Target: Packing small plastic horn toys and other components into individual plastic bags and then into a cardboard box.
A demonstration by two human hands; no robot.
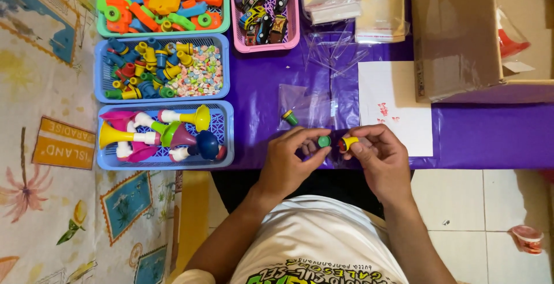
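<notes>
White shirt point(311, 243) fills the bottom of the view, and both forearms reach up from it to the near edge of a purple cloth point(271, 82). Left hand point(291, 160) pinches a small green cap point(324, 141) between thumb and fingertips, the cap sitting at the hand's right tip. Right hand point(375, 154) closes in the same narrow pinch on a small yellow-and-red piece point(346, 143), held at its left tip. Cap and piece are just beside each other, close but not clearly touching, above the cloth's near edge.

Just beyond the left hand a clear bag point(303, 108) lies flat on the cloth with a small yellow-and-green piece point(289, 117) in it. A white sheet point(398, 96) with red marks lies beyond the right hand, and a cardboard box point(461, 30) stands past it at the far right corner. More clear bags point(352, 1) are stacked at the far edge.

Along the cloth's left edge sit baskets: a blue one point(167, 137) nearest with toy horns, a second blue one point(164, 68) with small coloured pieces, a green one point(164, 1) with orange and green parts, and a pink one point(265, 10) with toy cars.
</notes>
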